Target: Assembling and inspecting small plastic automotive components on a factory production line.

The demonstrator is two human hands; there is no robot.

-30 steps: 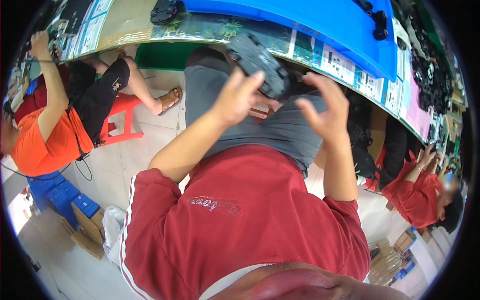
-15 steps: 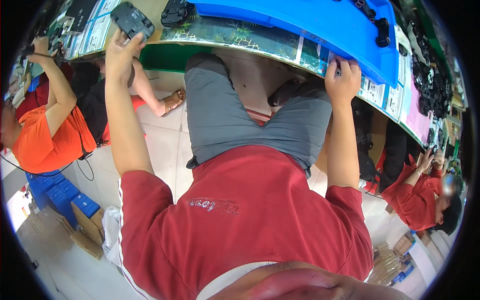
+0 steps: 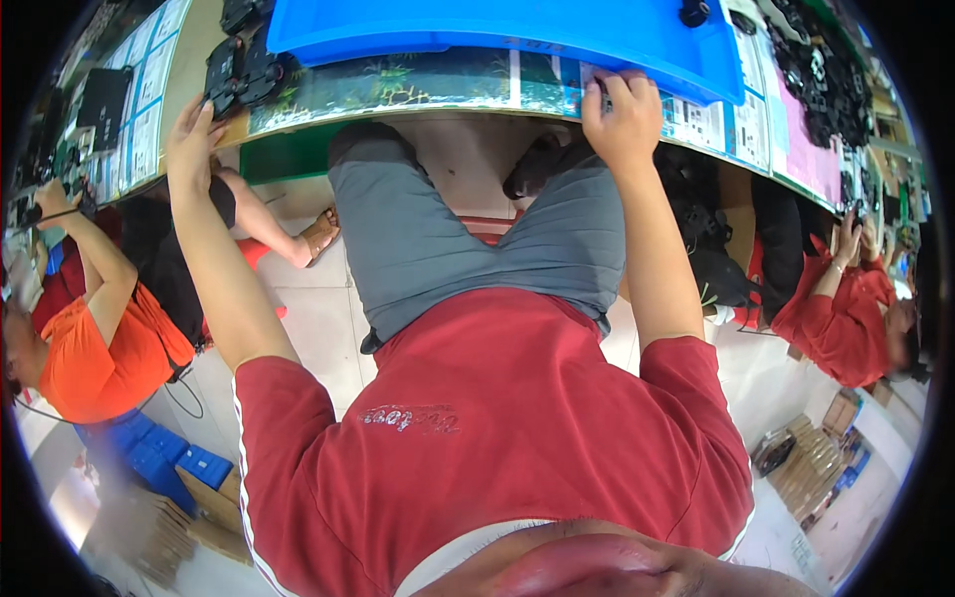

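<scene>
At the table's front left, my left hand (image 3: 191, 147) has its fingers at the near end of a black plastic part (image 3: 223, 76), shaped like a small toy-car chassis. This part lies close against a similar black part (image 3: 261, 72) to its right. My right hand (image 3: 627, 119) rests by the near edge of a large blue tray (image 3: 477, 28), its fingers curled. Something small and dark shows at its fingertips, too hidden to name. Inside the tray, at the right, a small black piece (image 3: 694, 12) is visible.
The table (image 3: 398, 88) has printed sheets (image 3: 748, 127) under its surface. A heap of black parts (image 3: 828, 104) lies at the far right. One person in orange (image 3: 117, 348) works at my left, another in red (image 3: 841, 323) at my right. Blue boxes (image 3: 164, 458) stand on the floor.
My left hand has lowered the black part from the air to beside the other black parts on the table. My right hand remains by the tray's near edge. The whole view has shifted.
</scene>
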